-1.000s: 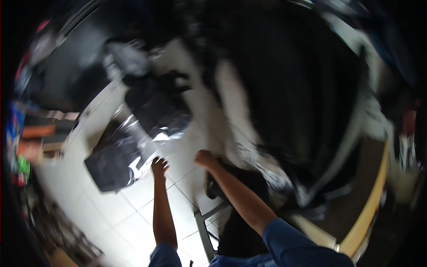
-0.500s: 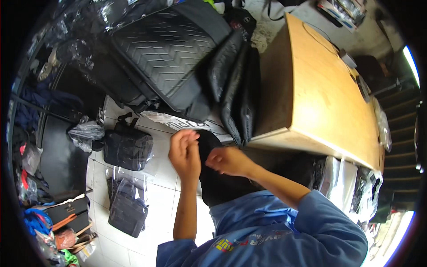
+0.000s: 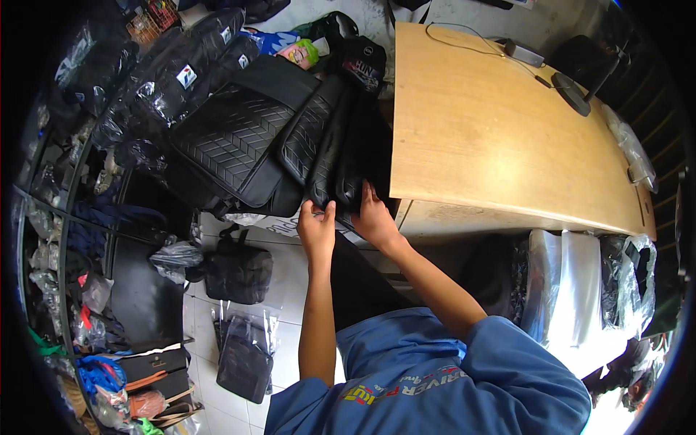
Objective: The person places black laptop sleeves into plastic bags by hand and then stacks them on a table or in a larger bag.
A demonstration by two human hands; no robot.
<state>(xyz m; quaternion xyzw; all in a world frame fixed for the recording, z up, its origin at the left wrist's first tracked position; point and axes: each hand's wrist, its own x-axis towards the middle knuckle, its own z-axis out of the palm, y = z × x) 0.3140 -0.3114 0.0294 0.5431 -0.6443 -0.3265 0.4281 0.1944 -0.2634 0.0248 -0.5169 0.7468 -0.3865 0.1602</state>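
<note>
Several black bags with an embossed chevron pattern lean side by side against the desk. My left hand (image 3: 317, 230) has its thumb and fingers on the lower corner of a slim black bag (image 3: 330, 163), gripping it. Beside it, my right hand (image 3: 375, 221) reaches round the lower end of the neighbouring black bag (image 3: 355, 148), next to the desk's side. Its fingers point upward along the bag's edge and are partly in shadow. A larger patterned black bag (image 3: 228, 138) lies tilted to the left of these.
A wooden desk (image 3: 500, 123) stands at the right, with a cable and a black stand on top. Plastic-wrapped black bags (image 3: 185, 80) are piled at the far left. Two more bags (image 3: 246, 359) lie on the tiled floor. A crowded shelf (image 3: 65, 246) runs along the left.
Both hands have moved away from me, from free in the air to the lower ends of the leaning slim bags. The view has shifted, showing more of the pile and desk.
</note>
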